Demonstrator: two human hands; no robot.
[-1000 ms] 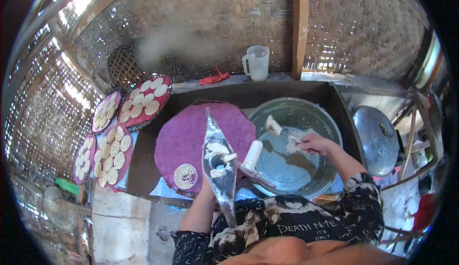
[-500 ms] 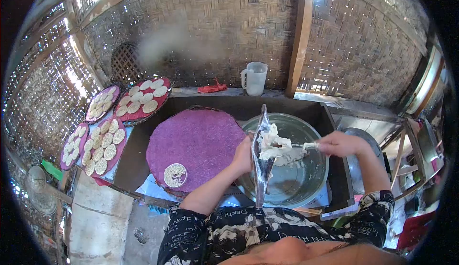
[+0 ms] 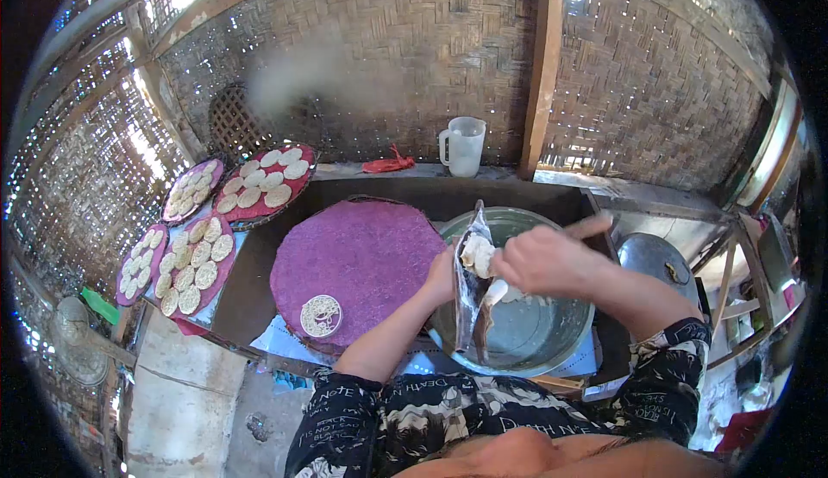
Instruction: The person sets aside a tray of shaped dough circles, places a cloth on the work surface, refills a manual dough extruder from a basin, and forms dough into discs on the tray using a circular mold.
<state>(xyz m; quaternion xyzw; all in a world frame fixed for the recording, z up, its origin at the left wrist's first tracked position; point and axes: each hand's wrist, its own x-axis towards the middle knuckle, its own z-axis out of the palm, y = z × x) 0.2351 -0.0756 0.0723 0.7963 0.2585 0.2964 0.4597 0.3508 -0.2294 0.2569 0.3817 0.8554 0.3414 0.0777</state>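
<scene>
Head view: right of centre, left hand (image 3: 441, 277) clasps a board (image 3: 464, 304); right hand (image 3: 542, 261), fingers curled by dough (image 3: 474, 256), hold I can't tell.

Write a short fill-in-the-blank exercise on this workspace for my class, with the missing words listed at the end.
1. The large round cloth beside the basin is ____ in colour.
2. The dark board is gripped on its cloth side by the person's ____ hand.
3. In the picture, the pitcher stands to the ____ of the red bag.
4. Pale discs lie on ____ trays.

Missing words: purple; left; right; four.
</scene>
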